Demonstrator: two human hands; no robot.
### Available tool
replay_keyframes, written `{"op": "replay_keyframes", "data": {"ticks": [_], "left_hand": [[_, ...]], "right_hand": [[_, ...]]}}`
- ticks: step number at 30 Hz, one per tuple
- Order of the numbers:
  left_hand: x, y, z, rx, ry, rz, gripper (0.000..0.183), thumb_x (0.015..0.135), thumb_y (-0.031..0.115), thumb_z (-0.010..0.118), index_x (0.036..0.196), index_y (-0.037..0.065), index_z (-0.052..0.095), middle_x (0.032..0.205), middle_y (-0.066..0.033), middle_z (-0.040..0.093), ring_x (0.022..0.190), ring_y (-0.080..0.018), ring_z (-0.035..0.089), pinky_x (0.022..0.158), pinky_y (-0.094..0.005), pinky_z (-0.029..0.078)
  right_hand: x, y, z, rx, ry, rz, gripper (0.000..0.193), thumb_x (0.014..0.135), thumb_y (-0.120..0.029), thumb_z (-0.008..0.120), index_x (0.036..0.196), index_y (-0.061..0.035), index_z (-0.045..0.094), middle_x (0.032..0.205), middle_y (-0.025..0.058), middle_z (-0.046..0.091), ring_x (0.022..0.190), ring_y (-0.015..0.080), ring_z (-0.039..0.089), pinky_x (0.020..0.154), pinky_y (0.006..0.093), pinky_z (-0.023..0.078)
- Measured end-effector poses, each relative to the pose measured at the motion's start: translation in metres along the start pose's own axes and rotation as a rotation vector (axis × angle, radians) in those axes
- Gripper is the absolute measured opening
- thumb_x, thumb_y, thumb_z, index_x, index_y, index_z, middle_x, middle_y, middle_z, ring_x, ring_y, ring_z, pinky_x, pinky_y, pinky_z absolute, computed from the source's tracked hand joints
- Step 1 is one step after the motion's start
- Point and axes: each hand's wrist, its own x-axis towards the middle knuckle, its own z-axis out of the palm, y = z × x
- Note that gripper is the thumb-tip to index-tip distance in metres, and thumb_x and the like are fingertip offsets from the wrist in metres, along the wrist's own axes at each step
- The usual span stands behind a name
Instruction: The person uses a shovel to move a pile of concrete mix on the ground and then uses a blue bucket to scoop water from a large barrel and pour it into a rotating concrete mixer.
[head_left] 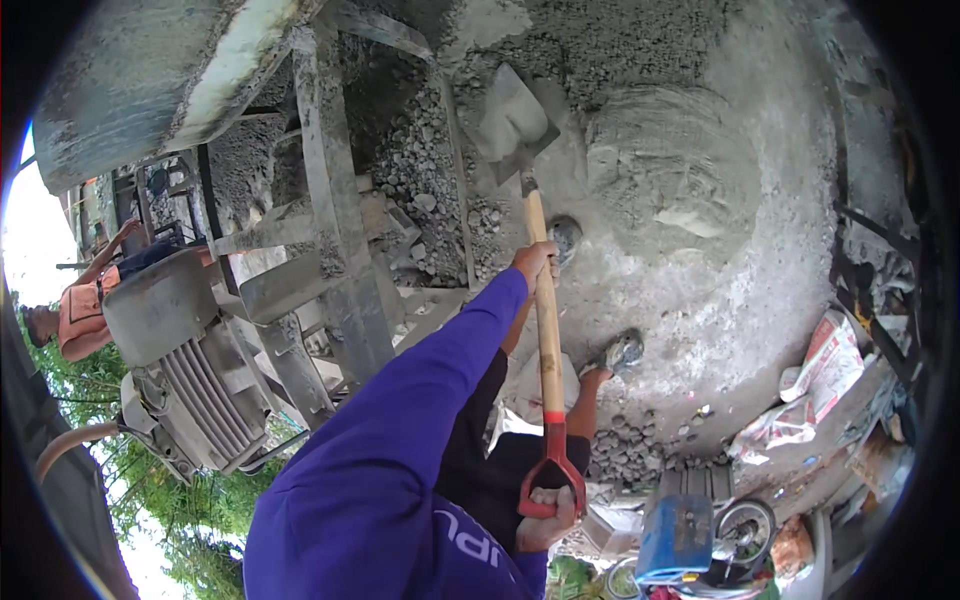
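A long shovel (549, 340) with a wooden shaft, a red D-shaped handle and a grey metal blade slants up the middle of the view. My left hand (537, 262), at the end of a purple sleeve, is wrapped round the shaft's upper-middle part. Lower down, my right hand (549, 515) closes on the red D-grip. The blade (515, 118) lies on or just over grey ground beside a metal frame; no load shows on it. To its right spreads a mound of wet grey concrete mix (670, 165). My feet (622, 352) stand nearer, right of the shaft.
At the left are a large drum (150, 85), a dusty metal frame (345, 220) and a finned engine (195, 400). Gravel (425, 190) lies within the frame. A person in orange (85, 310) is beyond. Sacks (805, 395), stones (625, 450) and a blue container (675, 535) are at right.
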Motion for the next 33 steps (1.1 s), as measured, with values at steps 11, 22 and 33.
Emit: {"op": "replay_keyframes", "data": {"ticks": [11, 22, 33], "left_hand": [[-0.004, 0.0, -0.018, 0.139, 0.037, -0.021, 0.012, 0.075, 0.015, 0.061, 0.072, 0.008, 0.053, 0.059, -0.0044, 0.05, 0.045, -0.017, 0.052, 0.041, -0.0357, 0.045], [0.012, -0.052, 0.026, 0.069, 0.067, -0.008, 0.019, 0.077, 0.02, 0.064, 0.077, 0.003, 0.053, 0.061, -0.0069, 0.053, 0.044, -0.0203, 0.053, 0.042, -0.0384, 0.048], [0.033, 0.017, -0.014, 0.341, 0.201, 0.14, 0.012, 0.08, 0.014, 0.06, 0.075, 0.007, 0.051, 0.06, -0.0036, 0.049, 0.046, -0.0171, 0.05, 0.04, -0.036, 0.041]], "right_hand": [[-0.015, 0.01, -0.016, -0.009, -0.05, 0.035, 0.015, 0.083, -0.016, 0.055, 0.072, -0.0071, 0.051, 0.059, 0.0055, 0.053, 0.053, 0.0165, 0.051, 0.055, 0.0341, 0.046], [0.048, -0.047, -0.049, -0.022, -0.039, 0.018, 0.01, 0.08, -0.014, 0.053, 0.072, -0.0089, 0.048, 0.054, 0.0013, 0.044, 0.046, 0.0147, 0.045, 0.05, 0.0325, 0.042], [0.056, 0.055, -0.002, 0.247, -0.029, 0.154, 0.007, 0.077, -0.01, 0.054, 0.072, -0.008, 0.05, 0.056, 0.0026, 0.048, 0.045, 0.0165, 0.048, 0.048, 0.0336, 0.044]]}}
